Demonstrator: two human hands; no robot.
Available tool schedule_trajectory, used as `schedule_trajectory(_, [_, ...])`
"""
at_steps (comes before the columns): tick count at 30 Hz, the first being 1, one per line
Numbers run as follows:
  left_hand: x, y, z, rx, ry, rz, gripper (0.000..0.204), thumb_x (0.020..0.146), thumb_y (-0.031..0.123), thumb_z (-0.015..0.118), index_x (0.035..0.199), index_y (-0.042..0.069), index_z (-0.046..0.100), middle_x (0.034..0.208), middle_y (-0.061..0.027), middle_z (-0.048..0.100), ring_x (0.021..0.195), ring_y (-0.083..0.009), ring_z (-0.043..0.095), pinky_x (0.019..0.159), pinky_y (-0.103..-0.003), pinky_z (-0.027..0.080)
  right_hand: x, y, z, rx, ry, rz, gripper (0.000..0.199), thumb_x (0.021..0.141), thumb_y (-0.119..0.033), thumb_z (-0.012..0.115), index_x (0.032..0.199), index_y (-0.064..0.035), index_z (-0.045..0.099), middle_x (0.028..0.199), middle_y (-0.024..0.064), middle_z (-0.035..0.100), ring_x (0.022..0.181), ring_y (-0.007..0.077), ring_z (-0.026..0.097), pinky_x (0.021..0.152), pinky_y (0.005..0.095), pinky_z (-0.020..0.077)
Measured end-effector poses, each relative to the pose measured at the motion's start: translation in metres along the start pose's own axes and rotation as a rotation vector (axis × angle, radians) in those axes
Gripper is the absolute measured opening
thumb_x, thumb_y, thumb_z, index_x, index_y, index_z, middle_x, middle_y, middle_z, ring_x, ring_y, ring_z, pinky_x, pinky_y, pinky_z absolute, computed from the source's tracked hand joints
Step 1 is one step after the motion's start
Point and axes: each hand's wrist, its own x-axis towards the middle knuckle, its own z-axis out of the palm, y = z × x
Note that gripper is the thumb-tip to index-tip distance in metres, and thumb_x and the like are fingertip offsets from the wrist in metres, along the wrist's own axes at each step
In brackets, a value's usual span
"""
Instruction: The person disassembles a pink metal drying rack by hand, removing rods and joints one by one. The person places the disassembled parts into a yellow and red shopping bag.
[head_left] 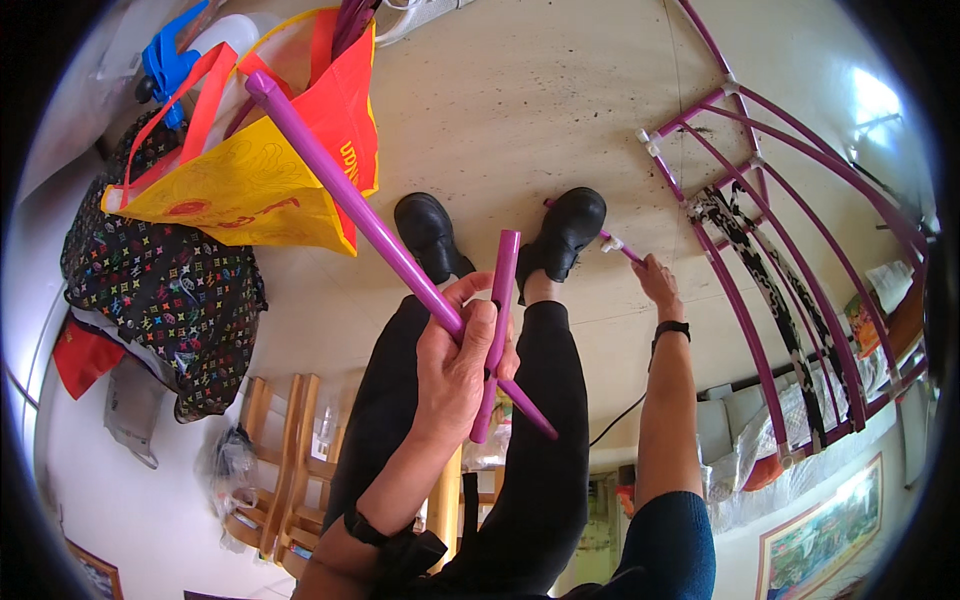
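Observation:
My left hand (450,385) is closed around two purple tubes that cross in its grip. The long tube (345,195) slants from the upper left down to the right, past my fingers. A short tube (507,262) stands nearly upright between thumb and fingers. Farther right and low over the floor, my right hand (660,283) grips the end of another purple tube (632,254). That tube carries a white connector (612,243) and runs behind my right black shoe (575,220), which hides part of it.
At right stands a frame of purple tubes (752,390) with white joints and black-and-white patterned strips. A yellow and red bag (270,200) holding more tubes is at upper left, beside a black patterned cloth (165,270). Wooden slatted furniture (290,465) is at lower left.

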Motion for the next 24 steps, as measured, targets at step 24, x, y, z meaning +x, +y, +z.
schedule_trajectory(24, [0.000,-0.025,0.023,0.036,0.046,0.054,0.033,0.098,0.027,0.053,0.121,0.004,0.047,0.074,-0.0023,0.049,0.053,-0.0073,0.046,0.052,-0.023,0.042,-0.060,-0.049,0.067,0.804,-0.034,0.425,0.042,0.096,-0.045,0.045,0.097,-0.0052,0.058,0.078,0.0165,0.067,0.054,0.0273,0.060,0.056,0.0412,0.0523])
